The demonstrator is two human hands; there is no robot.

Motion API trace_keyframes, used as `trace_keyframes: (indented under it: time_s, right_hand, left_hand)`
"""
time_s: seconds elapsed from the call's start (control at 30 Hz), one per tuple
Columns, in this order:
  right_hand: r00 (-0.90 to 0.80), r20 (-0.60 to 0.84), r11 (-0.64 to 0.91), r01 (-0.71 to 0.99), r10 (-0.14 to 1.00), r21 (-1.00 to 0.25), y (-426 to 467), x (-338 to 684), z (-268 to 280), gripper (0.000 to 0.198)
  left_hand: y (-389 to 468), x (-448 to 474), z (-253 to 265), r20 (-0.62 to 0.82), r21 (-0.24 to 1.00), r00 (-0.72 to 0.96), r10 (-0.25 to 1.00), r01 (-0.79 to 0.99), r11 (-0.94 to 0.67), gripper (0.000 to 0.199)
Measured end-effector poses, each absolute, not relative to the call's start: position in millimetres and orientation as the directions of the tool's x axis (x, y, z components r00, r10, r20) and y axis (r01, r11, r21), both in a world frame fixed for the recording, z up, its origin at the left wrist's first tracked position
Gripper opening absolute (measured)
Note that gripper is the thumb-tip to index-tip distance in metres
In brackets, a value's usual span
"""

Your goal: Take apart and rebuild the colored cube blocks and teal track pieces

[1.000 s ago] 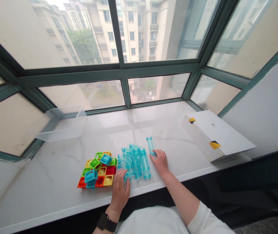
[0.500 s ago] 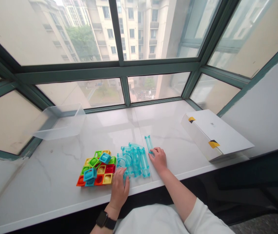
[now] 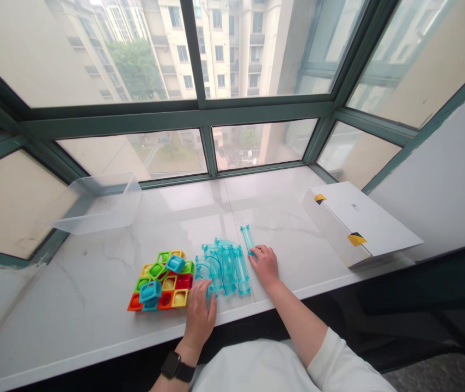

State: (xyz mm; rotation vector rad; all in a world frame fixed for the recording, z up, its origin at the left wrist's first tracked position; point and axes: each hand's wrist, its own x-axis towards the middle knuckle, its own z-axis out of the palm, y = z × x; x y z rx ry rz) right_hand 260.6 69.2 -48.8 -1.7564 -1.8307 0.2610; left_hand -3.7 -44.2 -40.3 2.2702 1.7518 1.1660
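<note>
My right hand (image 3: 265,265) rests on the counter with its thumb and fingers closed around the near end of a straight, clear blue plastic track piece (image 3: 247,236). Left of it lies a pile of clear blue track pieces (image 3: 226,269), some straight and some curved. My left hand (image 3: 200,307) lies at the near side of that pile, thumb apart from its loosely stretched fingers, close to a small blue piece. Against its left side is a block of red, yellow, green and blue square hollow bricks (image 3: 169,283), with several loose bricks stacked on top.
A translucent plastic bin (image 3: 105,218) stands at the left by the window. At the right is a white box (image 3: 363,220) with yellow-and-black tabs. The white marble counter (image 3: 167,212) ends at a front edge near my body. Green-framed windows surround it.
</note>
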Motion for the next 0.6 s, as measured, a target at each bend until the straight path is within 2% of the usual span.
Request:
trace_keyframes:
  time_s: [0.6]
  right_hand:
    - [0.031, 0.275, 0.114, 0.861, 0.961, -0.495, 68.3, 260.4, -47.3, 0.019]
  left_hand:
    - [-44.7, -3.7, -43.7, 0.507, 0.49, 0.063, 0.86, 0.799, -0.348, 0.034]
